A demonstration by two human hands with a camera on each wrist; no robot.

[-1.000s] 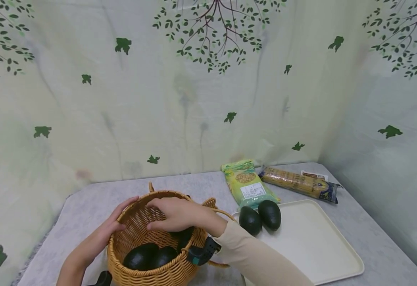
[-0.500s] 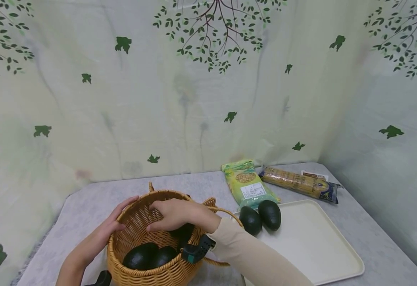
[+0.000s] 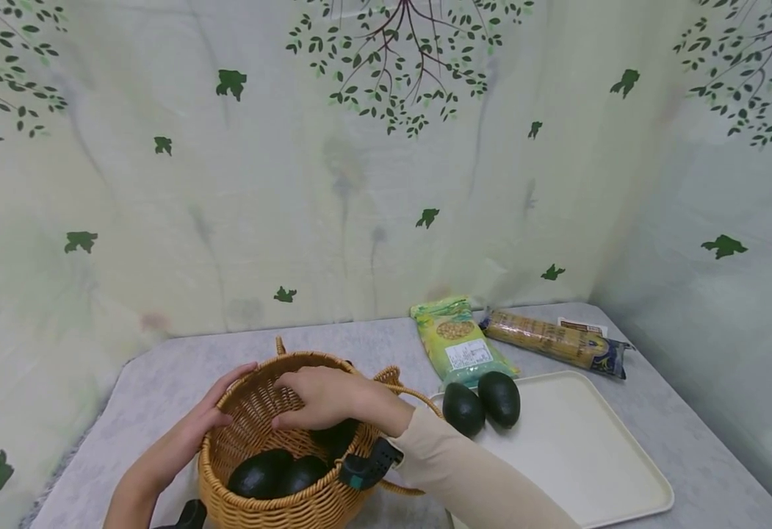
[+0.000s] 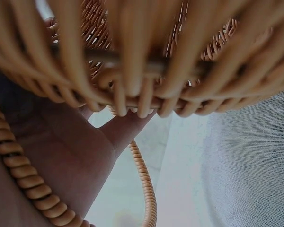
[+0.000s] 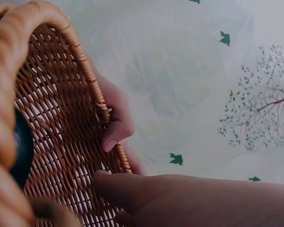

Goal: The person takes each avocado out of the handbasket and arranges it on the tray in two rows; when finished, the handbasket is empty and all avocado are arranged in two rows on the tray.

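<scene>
The left hand (image 3: 210, 413) has the basket (image 3: 293, 510) by its rim, thumb hooked over the inside, fingers along the outside. The right hand (image 3: 329, 398) is down inside, its thumb stretched out toward the wall; how far its other fingers open, or whether they hold anything, I cannot tell, they're hidden.

And look under that palm: an avocado (image 3: 336, 439), partly covered. Nearer the body from the right fingers, two more avocados (image 3: 261, 474) lie side by side on the basket floor. A dark strap (image 3: 369, 464) circles the right wrist, just over the rim.

Off to the right of those fingers, beyond the handle (image 3: 420, 397), another pair of avocados (image 3: 499, 398) sits at the corner of the cream tray (image 3: 577, 448). Farther out on the worktop (image 3: 174, 367), a green-and-yellow bag (image 3: 452, 334) wears a white label (image 3: 468, 353), print too small to read. Farthest right, a long gold packet (image 3: 551, 340) shows dark lettering, illegible from here, with a printed card (image 3: 584, 325) right behind it.
</scene>
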